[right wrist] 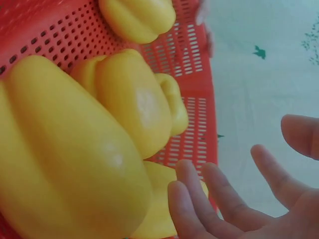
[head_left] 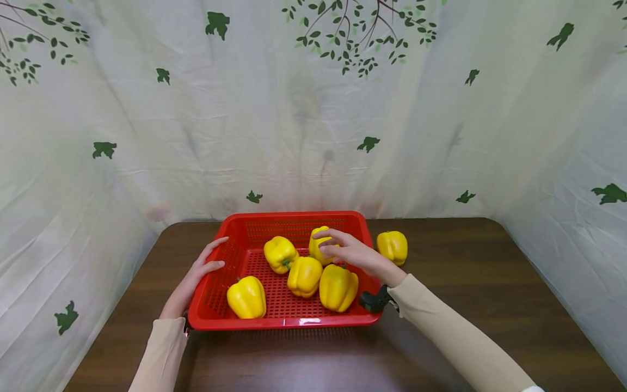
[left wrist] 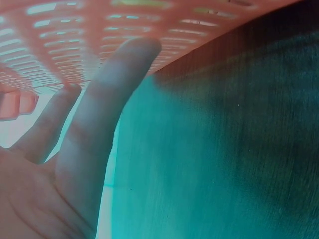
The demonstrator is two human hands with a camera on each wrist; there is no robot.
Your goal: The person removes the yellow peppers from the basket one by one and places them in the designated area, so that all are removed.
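A red plastic basket point(head_left: 274, 323) with perforated walls holds several yellow bell peppers point(head_left: 246, 297). At its left side my left hand point(head_left: 198, 272) touches the wall and rim with extended fingers; the left wrist view shows the fingers point(left wrist: 112, 94) straight against the perforated plastic point(left wrist: 94, 30). My right hand point(head_left: 350, 251) hovers over the basket's back right part. Its fingers are spread and loosely bent, holding nothing, above a bell pepper point(head_left: 317, 242) that they partly cover. In the right wrist view a gap shows between the thumb and the fingers point(right wrist: 227, 191).
Another yellow bell pepper point(head_left: 392, 247) sits on the brown wooden table point(head_left: 465, 283), just outside the basket's right wall. A white curtain point(head_left: 294, 136) with leaf prints hangs behind the table and along both sides. A black device point(head_left: 374, 301) is strapped to the right wrist.
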